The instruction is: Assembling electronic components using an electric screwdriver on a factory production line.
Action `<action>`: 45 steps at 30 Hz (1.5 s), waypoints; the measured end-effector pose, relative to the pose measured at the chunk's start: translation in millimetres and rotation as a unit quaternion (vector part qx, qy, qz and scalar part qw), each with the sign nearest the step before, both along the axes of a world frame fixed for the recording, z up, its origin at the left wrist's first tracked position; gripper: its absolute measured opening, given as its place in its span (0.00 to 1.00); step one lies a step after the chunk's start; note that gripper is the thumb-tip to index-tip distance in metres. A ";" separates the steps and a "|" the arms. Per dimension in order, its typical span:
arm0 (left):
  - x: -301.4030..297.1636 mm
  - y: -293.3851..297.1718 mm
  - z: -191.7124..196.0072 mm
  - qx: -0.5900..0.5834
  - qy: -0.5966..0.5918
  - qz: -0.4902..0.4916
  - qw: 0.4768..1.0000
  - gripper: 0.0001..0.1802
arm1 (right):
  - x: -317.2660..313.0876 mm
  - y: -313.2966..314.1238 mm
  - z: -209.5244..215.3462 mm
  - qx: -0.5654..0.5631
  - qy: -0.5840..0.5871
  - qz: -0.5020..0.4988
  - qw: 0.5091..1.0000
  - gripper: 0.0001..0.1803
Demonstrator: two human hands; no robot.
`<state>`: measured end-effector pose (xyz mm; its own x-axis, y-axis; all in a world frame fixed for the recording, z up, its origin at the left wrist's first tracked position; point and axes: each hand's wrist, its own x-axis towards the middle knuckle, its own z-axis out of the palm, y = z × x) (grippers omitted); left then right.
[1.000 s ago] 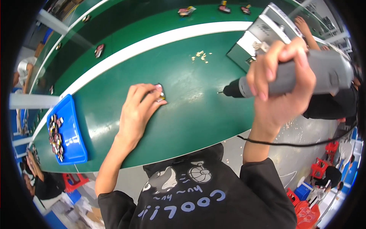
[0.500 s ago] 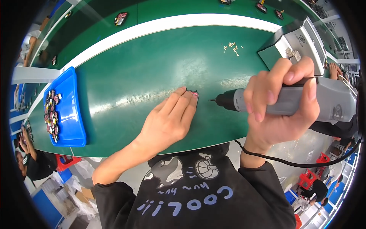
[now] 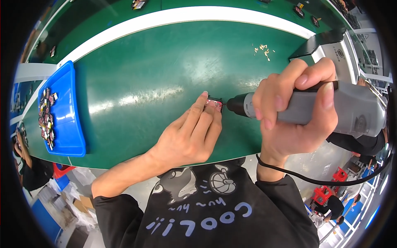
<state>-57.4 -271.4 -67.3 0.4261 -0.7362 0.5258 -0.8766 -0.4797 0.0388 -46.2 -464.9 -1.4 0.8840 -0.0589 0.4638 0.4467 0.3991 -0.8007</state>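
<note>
With its fingers laid over a small black-framed electronic module point(image 3: 214, 101) with a red board, my left hand point(image 3: 186, 138) presses it against the green tabletop. The fingertips hide part of the module. My right hand point(image 3: 295, 109) is wrapped round a grey electric screwdriver point(image 3: 351, 108) with a black nose, held level and pointing left. The tip of that nose meets the module's right end or sits very close to it; the bit itself is mostly hidden. A black cord point(image 3: 322, 182) trails below the tool.
A blue tray point(image 3: 69, 124) on the left holds several similar modules point(image 3: 46, 120). Small brass-coloured pieces point(image 3: 263, 51) lie scattered at the far right, near a grey-and-black box point(image 3: 345, 53). A white rail point(image 3: 186, 14) runs along the back. Other people sit at both sides.
The screwdriver has moved left, closing the gap to the module. My left fingers have shifted slightly right with the module, which shows more now. The whole view has shifted a little.
</note>
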 end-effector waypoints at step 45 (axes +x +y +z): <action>-9.6 -1.0 19.9 0.058 0.076 0.024 0.995 0.11 | 1.2 -6.9 3.2 -0.093 0.082 0.032 0.992 0.16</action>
